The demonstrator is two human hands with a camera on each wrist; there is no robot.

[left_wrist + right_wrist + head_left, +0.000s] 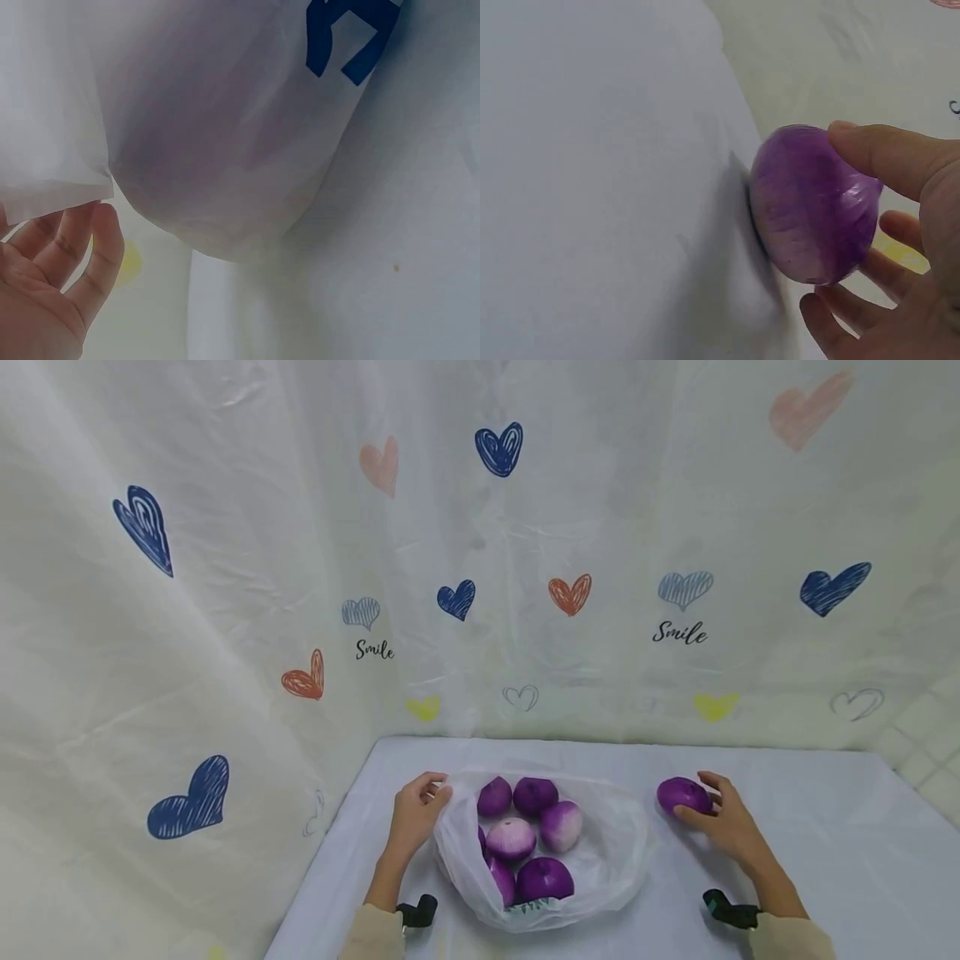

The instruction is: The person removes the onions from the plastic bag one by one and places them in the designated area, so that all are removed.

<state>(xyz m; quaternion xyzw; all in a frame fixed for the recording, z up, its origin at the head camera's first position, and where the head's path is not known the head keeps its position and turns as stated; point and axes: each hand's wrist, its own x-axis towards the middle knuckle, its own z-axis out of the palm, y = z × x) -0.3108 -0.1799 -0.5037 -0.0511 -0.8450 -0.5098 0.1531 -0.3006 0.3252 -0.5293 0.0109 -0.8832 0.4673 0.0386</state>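
Observation:
A white plastic bag [611,860] lies wide open on the table with several purple onions [512,839] inside, some of them paler. At its left edge my left hand [418,810] pinches the rim. Up close in the left wrist view, the bag's edge [60,202] meets the fingertips, and blue print shows on its side. Right of the bag, my right hand [726,825] holds a single purple onion [684,795] at the table surface. In the right wrist view, the thumb lies on one side of this onion [814,206] and the fingers curl around the other.
A white cloth covers the table [840,827]. Behind and to the left hangs a pale curtain [600,510] printed with hearts and "Smile". Pale tiles [926,735] show at the right edge. Each wrist wears a dark camera mount [420,912].

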